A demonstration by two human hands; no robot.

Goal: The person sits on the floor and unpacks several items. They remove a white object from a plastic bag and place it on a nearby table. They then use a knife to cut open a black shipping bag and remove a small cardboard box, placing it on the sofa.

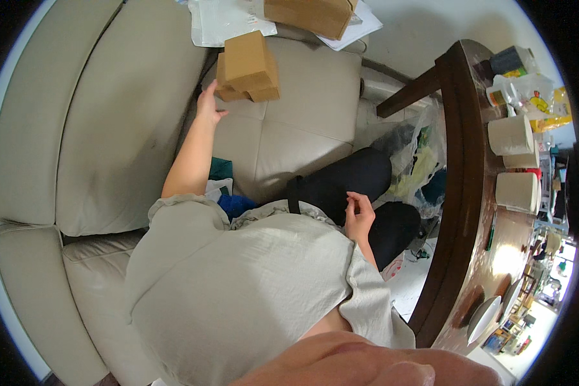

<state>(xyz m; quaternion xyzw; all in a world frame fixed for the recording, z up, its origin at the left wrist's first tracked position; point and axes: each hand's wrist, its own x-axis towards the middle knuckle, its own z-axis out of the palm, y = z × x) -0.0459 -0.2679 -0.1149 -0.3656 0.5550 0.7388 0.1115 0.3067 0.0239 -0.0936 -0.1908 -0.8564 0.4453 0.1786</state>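
My left hand (210,102) reaches out to the left edge of some small brown cardboard boxes (245,62) on the sofa seat. Its fingers are spread, with the thumb apart, and nothing is in its grasp; whether a fingertip touches the cardboard I cannot tell. The boxes sit close together, one partly over another. Over my lap, near the black trousers (340,181), my right hand (359,215) has loosely curled fingers and no visible object in it.
A larger cardboard box (311,14), a white plastic mailer (222,21) and papers lie at the sofa's far end. Blue and green cloth (236,205) is by my hip. To the right, a dark wooden table (458,193) bears paper rolls (510,135), a pen and plates (484,318). Plastic bags (427,159) lie below it.
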